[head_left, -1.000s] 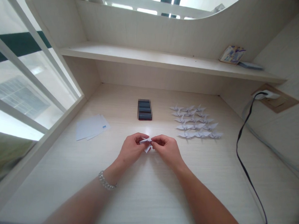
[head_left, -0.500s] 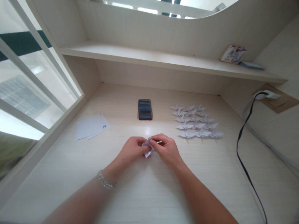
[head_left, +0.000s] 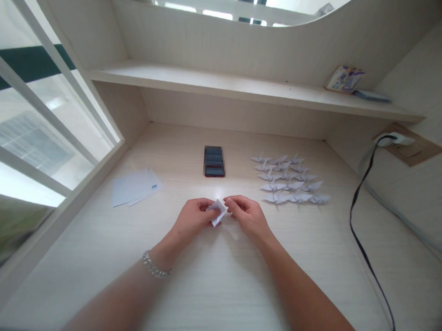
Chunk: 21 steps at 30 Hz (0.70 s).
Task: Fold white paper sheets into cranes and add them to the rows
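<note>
Left hand (head_left: 192, 218) clamped on folded paper (head_left: 219, 214), seemingly steadying it — right hand (head_left: 248, 218) at right edge, grip unclear; paper cranes (head_left: 295, 186) far right — rows presumably for tidiness.

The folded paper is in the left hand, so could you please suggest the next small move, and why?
Perhaps the right hand should pinch the folded paper at its right edge: the left hand grips the left side, that edge is exposed, and the right hand is close by, contact unclear.
</note>
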Motion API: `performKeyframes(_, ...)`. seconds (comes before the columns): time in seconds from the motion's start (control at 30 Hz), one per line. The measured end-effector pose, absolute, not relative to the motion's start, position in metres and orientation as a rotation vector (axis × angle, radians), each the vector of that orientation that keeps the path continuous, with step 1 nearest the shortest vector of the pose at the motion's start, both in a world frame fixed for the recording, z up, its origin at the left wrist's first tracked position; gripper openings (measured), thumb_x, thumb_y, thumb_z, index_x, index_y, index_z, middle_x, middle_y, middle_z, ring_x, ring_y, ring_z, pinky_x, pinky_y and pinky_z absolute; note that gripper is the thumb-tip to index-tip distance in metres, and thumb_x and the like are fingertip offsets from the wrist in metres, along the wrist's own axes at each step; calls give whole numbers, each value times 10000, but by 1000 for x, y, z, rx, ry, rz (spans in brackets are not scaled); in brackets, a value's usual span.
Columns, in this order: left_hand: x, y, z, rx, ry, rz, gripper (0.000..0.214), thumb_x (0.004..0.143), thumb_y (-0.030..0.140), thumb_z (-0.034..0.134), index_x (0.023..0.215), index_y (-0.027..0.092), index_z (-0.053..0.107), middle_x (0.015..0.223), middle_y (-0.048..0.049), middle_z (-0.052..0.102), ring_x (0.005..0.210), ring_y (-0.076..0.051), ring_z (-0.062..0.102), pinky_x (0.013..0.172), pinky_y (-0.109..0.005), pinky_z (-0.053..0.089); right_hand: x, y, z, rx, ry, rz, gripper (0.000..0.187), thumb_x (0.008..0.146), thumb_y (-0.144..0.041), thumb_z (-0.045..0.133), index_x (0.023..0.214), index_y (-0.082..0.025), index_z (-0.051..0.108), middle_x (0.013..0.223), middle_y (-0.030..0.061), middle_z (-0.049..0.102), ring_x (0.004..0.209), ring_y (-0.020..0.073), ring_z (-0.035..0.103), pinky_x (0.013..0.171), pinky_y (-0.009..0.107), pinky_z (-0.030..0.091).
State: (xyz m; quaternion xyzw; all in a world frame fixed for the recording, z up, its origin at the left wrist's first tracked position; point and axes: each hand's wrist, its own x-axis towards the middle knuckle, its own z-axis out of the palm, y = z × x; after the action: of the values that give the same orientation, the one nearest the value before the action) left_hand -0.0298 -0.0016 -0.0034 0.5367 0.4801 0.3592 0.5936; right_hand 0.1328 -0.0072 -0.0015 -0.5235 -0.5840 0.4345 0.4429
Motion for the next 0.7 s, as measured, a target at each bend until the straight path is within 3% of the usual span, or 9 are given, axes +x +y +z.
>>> performKeyframes(0.27,-27,-3,-1,1276,1096,1098,264,658,194,660,916,140,656,866,-71,687,768,-176,630,659,-256,494,131,-10,0,-1190,-1399,1137,195,706,-258,643,881,-191,700,855,53,683,742,165,620,663,270,488)
performKeyframes(0.5,-25,-7,3,1323,989,1222,214,673,175,664,887,159,672,854,-47,686,760,-156,624,666,-242,502,130,-10,-2,-1040,-1252,1159,163,657,-161,655,801,-208,714,783,27,690,693,152,623,647,265,501)
performKeyframes(0.7,-27,-8,4,1417,975,1168,152,700,184,647,846,167,687,862,-48,695,773,-163,635,700,-252,501,133,-10,-1,-1038,-1287,1138,151,638,-143,669,761,-214,719,828,34,687,776,176,633,691,282,515)
